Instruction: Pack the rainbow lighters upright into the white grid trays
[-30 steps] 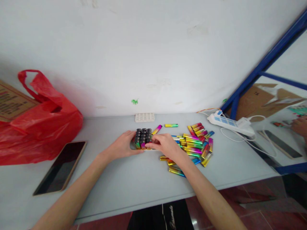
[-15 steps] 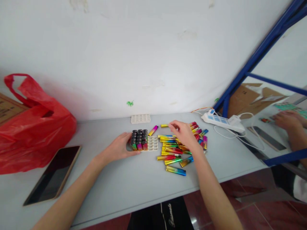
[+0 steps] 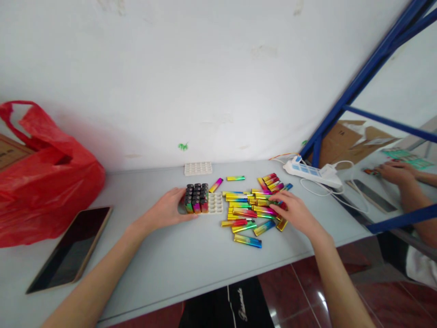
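Note:
Black-topped lighters stand upright in rows in the left part of a white tray with round-cornered pockets. My left hand is curled around the tray's left end, fingers behind and thumb along the front, touching the lighters there. To the right of the tray lies a loose pile of shiny gradient-coloured lighters. My right hand is at the pile's right side, thumb and fingers closed about a lighter whose end is partly hidden. A single pink and yellow lighter lies just behind the tray.
A second white tray rests by the wall. On the left are a red plastic bag and a phone. A white power strip with cables lies at the right, beside a blue metal frame. Beyond it, another person's hands are visible.
My right hand has moved right and toward me, from the back of the pile to its right side, uncovering a yellow-green lighter. My left hand stays at the tray.

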A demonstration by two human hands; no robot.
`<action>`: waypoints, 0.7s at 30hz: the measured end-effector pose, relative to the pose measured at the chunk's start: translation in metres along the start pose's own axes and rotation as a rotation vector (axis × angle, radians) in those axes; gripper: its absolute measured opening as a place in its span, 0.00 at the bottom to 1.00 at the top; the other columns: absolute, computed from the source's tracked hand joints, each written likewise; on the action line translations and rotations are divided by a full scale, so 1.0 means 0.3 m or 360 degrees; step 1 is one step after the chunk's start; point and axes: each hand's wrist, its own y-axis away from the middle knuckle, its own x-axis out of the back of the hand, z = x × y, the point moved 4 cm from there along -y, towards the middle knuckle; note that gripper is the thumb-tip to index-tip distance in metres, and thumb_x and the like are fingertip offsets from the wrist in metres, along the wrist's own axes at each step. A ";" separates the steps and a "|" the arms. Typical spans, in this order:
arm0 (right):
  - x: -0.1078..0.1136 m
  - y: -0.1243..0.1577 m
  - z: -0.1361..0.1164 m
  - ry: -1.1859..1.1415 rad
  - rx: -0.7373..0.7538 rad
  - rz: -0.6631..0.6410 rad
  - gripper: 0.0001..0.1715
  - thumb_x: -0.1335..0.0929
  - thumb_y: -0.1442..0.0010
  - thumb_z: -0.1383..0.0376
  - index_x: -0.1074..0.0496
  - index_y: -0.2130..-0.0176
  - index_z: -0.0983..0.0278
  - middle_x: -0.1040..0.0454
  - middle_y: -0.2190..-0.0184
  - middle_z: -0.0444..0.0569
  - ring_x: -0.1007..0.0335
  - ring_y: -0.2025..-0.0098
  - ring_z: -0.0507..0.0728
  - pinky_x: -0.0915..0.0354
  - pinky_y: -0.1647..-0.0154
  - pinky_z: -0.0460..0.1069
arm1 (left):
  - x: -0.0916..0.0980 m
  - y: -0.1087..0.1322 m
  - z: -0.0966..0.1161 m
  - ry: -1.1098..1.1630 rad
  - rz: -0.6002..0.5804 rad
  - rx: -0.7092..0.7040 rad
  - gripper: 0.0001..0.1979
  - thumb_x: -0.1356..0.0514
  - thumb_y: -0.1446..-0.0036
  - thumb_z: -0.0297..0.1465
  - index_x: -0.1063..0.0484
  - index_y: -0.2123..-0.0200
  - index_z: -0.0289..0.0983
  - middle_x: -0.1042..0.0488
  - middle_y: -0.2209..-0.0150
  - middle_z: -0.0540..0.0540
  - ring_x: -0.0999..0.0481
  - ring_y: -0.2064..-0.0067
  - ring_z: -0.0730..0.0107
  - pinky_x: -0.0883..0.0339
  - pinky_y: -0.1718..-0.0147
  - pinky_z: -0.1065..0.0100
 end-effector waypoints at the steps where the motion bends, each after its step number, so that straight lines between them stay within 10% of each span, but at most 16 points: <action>1: -0.005 -0.005 0.000 0.0005 0.0008 -0.0004 0.08 0.29 0.30 0.64 0.18 0.54 0.60 0.18 0.53 0.55 0.20 0.49 0.65 0.27 0.42 0.60 | 0.000 0.000 -0.001 0.0003 0.0004 -0.0001 0.28 0.28 0.52 0.56 0.26 0.60 0.42 0.20 0.60 0.40 0.21 0.61 0.49 0.24 0.60 0.51; 10: -0.003 -0.047 -0.020 -0.0315 0.0012 0.0082 0.08 0.26 0.33 0.57 0.20 0.57 0.59 0.19 0.54 0.53 0.22 0.50 0.65 0.27 0.46 0.60 | 0.000 0.003 0.003 -0.0036 -0.0026 0.0029 0.30 0.28 0.51 0.58 0.26 0.59 0.39 0.20 0.60 0.39 0.20 0.61 0.49 0.25 0.59 0.52; 17: -0.061 -0.191 -0.171 -0.1906 -0.0428 0.0593 0.24 0.17 0.48 0.47 0.21 0.60 0.57 0.18 0.58 0.46 0.21 0.55 0.58 0.24 0.50 0.55 | 0.002 0.000 0.006 0.0035 -0.0019 0.0006 0.27 0.28 0.52 0.55 0.25 0.61 0.40 0.20 0.60 0.39 0.20 0.60 0.48 0.25 0.59 0.53; 21: -0.104 -0.308 -0.359 -0.2509 -0.0461 0.0490 0.24 0.16 0.49 0.49 0.23 0.61 0.57 0.21 0.62 0.41 0.22 0.59 0.54 0.22 0.53 0.52 | -0.003 -0.001 -0.010 0.0071 -0.0023 0.0020 0.27 0.26 0.54 0.54 0.24 0.61 0.40 0.20 0.62 0.41 0.21 0.61 0.51 0.25 0.60 0.54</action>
